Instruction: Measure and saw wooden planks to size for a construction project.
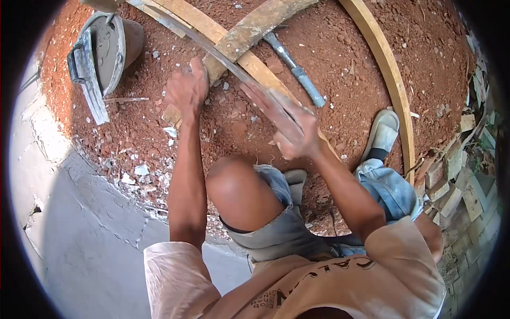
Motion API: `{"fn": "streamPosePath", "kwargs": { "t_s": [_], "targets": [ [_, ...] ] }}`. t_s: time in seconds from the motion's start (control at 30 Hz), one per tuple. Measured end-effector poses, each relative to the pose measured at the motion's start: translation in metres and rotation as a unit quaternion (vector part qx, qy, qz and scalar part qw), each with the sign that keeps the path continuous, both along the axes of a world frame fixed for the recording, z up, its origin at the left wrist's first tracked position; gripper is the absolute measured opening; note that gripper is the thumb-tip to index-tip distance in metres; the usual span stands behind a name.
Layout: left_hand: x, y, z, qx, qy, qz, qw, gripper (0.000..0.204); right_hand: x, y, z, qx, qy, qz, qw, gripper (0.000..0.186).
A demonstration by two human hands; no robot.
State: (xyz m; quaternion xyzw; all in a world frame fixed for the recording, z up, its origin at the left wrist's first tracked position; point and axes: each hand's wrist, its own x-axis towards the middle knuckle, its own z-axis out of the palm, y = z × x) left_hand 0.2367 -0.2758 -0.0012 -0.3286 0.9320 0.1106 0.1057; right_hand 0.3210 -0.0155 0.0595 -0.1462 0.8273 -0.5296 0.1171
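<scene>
My right hand [295, 133] is closed round the handle of a long, grey saw [210, 49], whose blade slants up to the left across crossed wooden boards. My left hand [187, 87] grips a weathered board [249, 26] at its lower-left part, just left of the blade. A longer, lighter plank [260, 69] runs diagonally beneath the blade toward my right arm; where the pieces meet is partly hidden. A hammer [295, 69] with a taped handle lies on the red soil to the right of the boards.
A bucket of grey mortar [127, 45] with a float [93, 95] against it stands at upper left. A long timber [396, 90] curves down the right. Grey paving [95, 223] borders the soil at lower left; broken pieces [451, 196] lie at right, beside my sandalled foot [382, 133].
</scene>
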Motion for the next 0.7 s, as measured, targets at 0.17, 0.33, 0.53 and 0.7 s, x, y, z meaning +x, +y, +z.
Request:
{"fn": "streamPosePath", "kwargs": {
  "t_s": [0.17, 0.33, 0.53, 0.7],
  "targets": [
    [0.001, 0.004, 0.011, -0.019, 0.004, -0.042, 0.999, 0.075, 0.034, 0.006, -0.021, -0.060, -0.050, -0.063, 0.995, 0.079],
    [0.002, 0.006, 0.003, -0.011, 0.017, -0.040, 0.999, 0.074, 0.111, 0.075, -0.008, -0.043, -0.098, -0.028, 0.994, 0.083],
    [-0.001, 0.002, 0.005, -0.027, 0.024, 0.008, 0.999, 0.076, -0.014, -0.028, -0.020, -0.104, 0.058, -0.058, 0.991, 0.079],
    [0.002, 0.004, 0.014, 0.007, 0.019, -0.027, 0.999, 0.079, 0.113, 0.064, -0.031, -0.137, -0.071, -0.014, 0.988, 0.087]
  ]
}}
